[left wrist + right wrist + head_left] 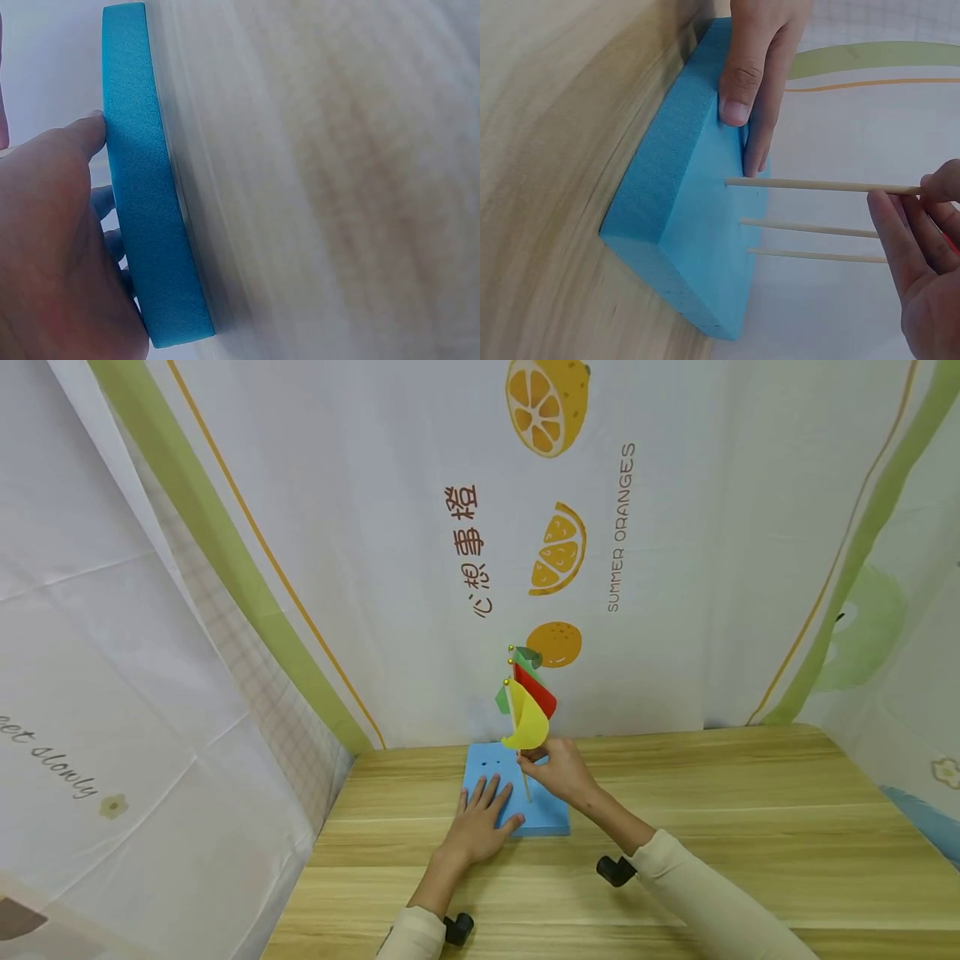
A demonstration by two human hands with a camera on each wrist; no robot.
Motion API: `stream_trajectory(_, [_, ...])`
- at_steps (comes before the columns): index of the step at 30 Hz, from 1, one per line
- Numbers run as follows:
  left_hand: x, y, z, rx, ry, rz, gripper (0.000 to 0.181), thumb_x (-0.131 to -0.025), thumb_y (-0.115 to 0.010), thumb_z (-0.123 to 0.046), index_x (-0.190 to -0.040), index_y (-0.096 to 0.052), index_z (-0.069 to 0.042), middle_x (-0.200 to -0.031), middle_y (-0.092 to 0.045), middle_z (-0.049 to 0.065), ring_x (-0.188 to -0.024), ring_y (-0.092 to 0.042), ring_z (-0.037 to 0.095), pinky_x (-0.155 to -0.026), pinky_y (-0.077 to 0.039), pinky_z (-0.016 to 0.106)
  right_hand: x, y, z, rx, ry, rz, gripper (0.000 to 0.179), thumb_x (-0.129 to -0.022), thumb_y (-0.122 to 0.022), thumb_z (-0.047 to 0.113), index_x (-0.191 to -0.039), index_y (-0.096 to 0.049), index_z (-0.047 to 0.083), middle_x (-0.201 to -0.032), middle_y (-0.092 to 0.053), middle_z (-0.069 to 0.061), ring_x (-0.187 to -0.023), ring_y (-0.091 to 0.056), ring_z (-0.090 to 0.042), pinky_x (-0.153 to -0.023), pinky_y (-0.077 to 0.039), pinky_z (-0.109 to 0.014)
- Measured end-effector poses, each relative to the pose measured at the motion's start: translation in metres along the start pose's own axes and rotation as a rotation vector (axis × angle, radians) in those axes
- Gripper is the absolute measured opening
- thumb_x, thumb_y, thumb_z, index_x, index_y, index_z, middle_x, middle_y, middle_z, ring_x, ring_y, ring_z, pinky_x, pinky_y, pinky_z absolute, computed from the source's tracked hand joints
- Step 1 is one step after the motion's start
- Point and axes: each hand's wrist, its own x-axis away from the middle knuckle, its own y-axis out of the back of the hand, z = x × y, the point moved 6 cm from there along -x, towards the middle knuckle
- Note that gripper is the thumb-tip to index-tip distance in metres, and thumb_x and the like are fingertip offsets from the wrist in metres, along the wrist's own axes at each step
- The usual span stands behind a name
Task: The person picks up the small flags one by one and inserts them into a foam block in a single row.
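A blue foam block (551, 820) lies flat on the table, and my left hand (476, 828) presses on its top with fingers spread. My right hand (564, 772) pinches the thin wooden stick (810, 184) of a yellow flag (531, 722) between thumb and fingers. In the right wrist view the stick's lower end meets the block's top face. Behind it a red flag (543, 697) and a green flag (527, 663) stand close together, partly covered by the yellow one. Two more sticks (810, 226) rise from the block there. Gold beads cap the flag tops.
Small dark holes (491, 763) mark the block's far left part. The wooden table (712, 835) extends on both sides of the block. A white curtain (360, 527) printed with oranges hangs at the table's back edge. Black wrist camera mounts (617, 870) sit at both wrists.
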Motion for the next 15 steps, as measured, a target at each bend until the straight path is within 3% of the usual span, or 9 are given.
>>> stream_trajectory(15, [-0.0001,-0.0003,0.0005,0.009,0.005,-0.009,0.073,-0.099,-0.031,-0.066,-0.157,-0.026,-0.023,-0.166,-0.015,0.006,-0.154,-0.009,0.033,-0.121,-0.008,0.062,0.0014,-0.0001,0.0,-0.017,-0.026,0.003,0.016,-0.087,-0.074,0.019,-0.102,-0.068,0.013,-0.085,-0.075,0.003,-0.08,-0.072,-0.012,-0.071,-0.058,-0.028])
